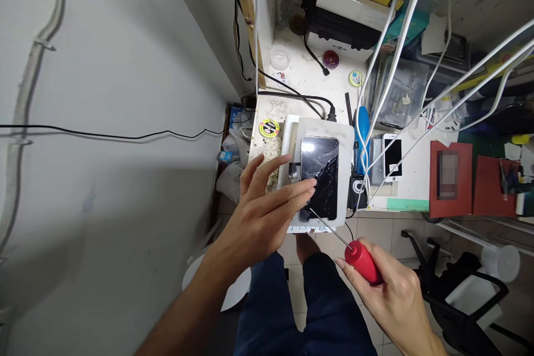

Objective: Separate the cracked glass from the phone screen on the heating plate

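Observation:
A phone with a cracked dark screen [327,169] lies on a pale flat plate [345,178] of a white device. The fingertips of my left hand [267,208] rest on the phone's left part, with the index and little fingers spread apart and nothing held. My right hand [394,286] is wrapped round the red handle of a tool [364,262]. Its thin metal shaft [331,229] points up and left, and the tip meets the phone's lower left area, just below my left fingertips.
Right of the device are a blue tool [362,122], white cables [386,69], a white phone [392,158] and red mats [464,178]. A black plug [331,114] sits behind it. Boxes [346,8] are stacked at the back; a wall [117,189] stands left.

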A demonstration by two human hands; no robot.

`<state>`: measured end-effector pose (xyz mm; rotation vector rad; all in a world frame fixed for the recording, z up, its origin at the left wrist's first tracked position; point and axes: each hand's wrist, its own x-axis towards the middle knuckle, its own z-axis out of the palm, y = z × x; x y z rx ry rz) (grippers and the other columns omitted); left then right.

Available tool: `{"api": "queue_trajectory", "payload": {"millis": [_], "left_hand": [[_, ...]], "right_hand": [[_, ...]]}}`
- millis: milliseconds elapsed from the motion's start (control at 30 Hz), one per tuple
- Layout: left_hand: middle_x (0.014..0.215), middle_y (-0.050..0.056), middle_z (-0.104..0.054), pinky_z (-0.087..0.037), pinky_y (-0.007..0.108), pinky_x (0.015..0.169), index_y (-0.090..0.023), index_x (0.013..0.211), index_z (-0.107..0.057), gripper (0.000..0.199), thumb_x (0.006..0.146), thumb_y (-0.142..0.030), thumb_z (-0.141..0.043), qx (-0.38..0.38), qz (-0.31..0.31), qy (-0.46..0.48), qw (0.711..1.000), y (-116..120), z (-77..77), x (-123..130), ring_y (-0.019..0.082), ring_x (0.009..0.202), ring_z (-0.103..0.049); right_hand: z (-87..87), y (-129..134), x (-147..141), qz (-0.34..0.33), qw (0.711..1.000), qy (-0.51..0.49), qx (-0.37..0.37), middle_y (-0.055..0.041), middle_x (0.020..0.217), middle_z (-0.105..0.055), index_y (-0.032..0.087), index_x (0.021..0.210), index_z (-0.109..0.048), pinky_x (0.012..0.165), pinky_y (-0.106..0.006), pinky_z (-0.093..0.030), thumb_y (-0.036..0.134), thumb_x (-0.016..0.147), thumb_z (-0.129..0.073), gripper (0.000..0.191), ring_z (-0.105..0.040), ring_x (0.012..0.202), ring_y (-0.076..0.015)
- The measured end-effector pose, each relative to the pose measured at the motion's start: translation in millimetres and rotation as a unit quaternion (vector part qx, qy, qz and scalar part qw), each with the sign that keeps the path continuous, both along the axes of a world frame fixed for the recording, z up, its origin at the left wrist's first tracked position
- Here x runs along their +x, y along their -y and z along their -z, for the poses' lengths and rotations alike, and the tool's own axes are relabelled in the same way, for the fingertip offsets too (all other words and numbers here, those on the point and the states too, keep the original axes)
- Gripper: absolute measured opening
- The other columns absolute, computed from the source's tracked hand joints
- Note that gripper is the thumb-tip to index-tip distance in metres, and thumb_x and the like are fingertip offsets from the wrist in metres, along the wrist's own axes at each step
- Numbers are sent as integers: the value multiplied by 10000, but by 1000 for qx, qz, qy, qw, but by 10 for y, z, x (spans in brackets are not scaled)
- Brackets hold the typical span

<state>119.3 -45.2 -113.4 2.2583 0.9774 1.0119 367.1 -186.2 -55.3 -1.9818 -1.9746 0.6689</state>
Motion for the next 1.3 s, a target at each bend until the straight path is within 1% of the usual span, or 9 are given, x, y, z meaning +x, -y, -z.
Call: {"api": "queue_trajectory", "payload": {"millis": [200,433,500,567,700,933,1067,1233,1300], "left_hand": [[1329,8,-802,-308,687,1310,-203,1276,-729,440,932,68,-673,-3,-1,-4,1000,7,2,-3,355,1562,-456],[1302,-4,-812,-308,648,1327,-242,1286,-732,436,953,32,-666,-3,-12,-4,1000,13,10,6,318,1569,-469],[1295,2,-815,-305,641,1332,-237,1287,-735,437,950,33,-667,-2,-12,-4,1000,15,11,7,315,1571,-467],[1297,10,-815,-307,643,1329,-229,1287,-737,436,947,35,-668,-2,-12,-6,1000,17,13,6,318,1567,-470],[1288,5,-818,-307,636,1333,-261,1288,-745,440,962,20,-651,-6,-15,-7,1000,20,13,7,304,1580,-462],[1275,3,-822,-294,616,1342,-264,1283,-745,429,963,10,-663,-7,-17,-7,1000,20,0,18,294,1578,-464],[1272,12,-822,-289,623,1341,-247,1279,-745,429,958,24,-659,-2,-16,-7,1000,23,1,19,302,1575,-464],[1292,-13,-815,-309,646,1317,-267,1275,-740,452,954,38,-650,1,-17,-10,1000,23,15,11,321,1559,-480],[1297,-7,-813,-306,653,1317,-255,1280,-735,457,949,47,-647,0,-15,-10,1000,25,22,5,326,1562,-475]], "right_hand": [[2,1,14,9,1000,7,1,4,846,-702,203,1165,-671,575,-214,-512,449,1051,-717,275,-610,591,-100],[6,25,-3,5,1000,0,7,-5,849,-713,195,1179,-673,560,-207,-513,438,1052,-715,277,-626,591,-102],[3,36,-3,7,1000,0,6,-12,853,-720,195,1178,-675,563,-210,-518,440,1051,-714,278,-633,593,-108],[1,47,7,11,1000,7,2,-12,846,-718,197,1173,-677,567,-215,-520,440,1048,-718,277,-627,589,-112],[5,62,23,15,1000,17,4,-6,834,-706,202,1164,-673,573,-219,-516,442,1043,-725,273,-598,580,-109],[9,54,-38,10,1000,-5,-6,-1,835,-695,200,1172,-665,561,-213,-505,427,1050,-721,263,-615,598,-102],[5,39,-73,8,1000,-13,-1,-4,841,-703,203,1148,-671,565,-211,-514,417,1057,-709,236,-621,606,-105],[15,37,-99,10,1000,-20,-6,-1,828,-699,205,1140,-674,555,-216,-508,405,1054,-713,221,-602,581,-104],[20,44,-104,10,1000,-24,-10,-3,832,-703,207,1143,-673,557,-216,-510,404,1054,-713,220,-609,585,-106]]}}
